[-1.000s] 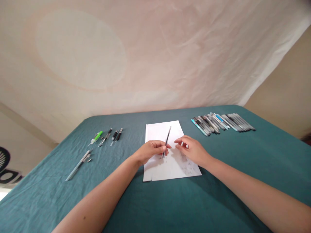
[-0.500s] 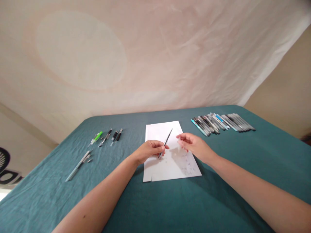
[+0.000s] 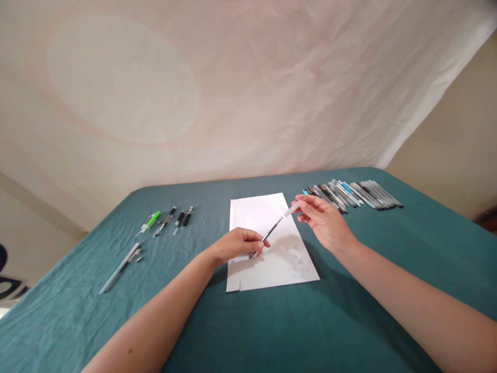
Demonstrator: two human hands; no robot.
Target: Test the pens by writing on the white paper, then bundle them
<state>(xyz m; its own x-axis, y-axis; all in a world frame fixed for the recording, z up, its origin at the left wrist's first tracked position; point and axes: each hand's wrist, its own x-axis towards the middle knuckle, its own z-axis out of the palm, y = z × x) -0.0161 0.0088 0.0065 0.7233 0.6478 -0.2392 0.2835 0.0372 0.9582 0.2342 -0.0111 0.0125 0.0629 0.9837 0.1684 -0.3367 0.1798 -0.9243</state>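
**Pen tipped over to 1 o'clock, right hand now on its far end**

The teal-covered worktop (image 3: 233,326) filled the near view, with both bare forearms reaching in from 6 o'clock. On the white sheet of paper (image 3: 264,210) at the centre, the left hand (image 3: 235,247) rested with its fingers (image 3: 258,239) closed round the lower end of a thin dark pen (image 3: 272,230), whose tip was down on the sheet. A second before, the pen had stood steeper, pointing towards 12 o'clock; it now slanted out to 1 o'clock.

The right hand (image 3: 326,223), which earlier had hovered just beside the pen at 3 o'clock without touching it, had lifted away to 2 o'clock of the sheet. Its fingers (image 3: 306,199) pinched a pale end piece (image 3: 291,209) at the pen's upper end; whether that piece was joined to the pen could not be told.

Farther off, at 10 o'clock, a grey pen (image 3: 118,267) lay alone, and beyond it a green marker (image 3: 150,221) beside a few dark pens (image 3: 176,217). At 2 o'clock a packed row of pens (image 3: 357,191) lay just behind the right hand. None of these had shifted.
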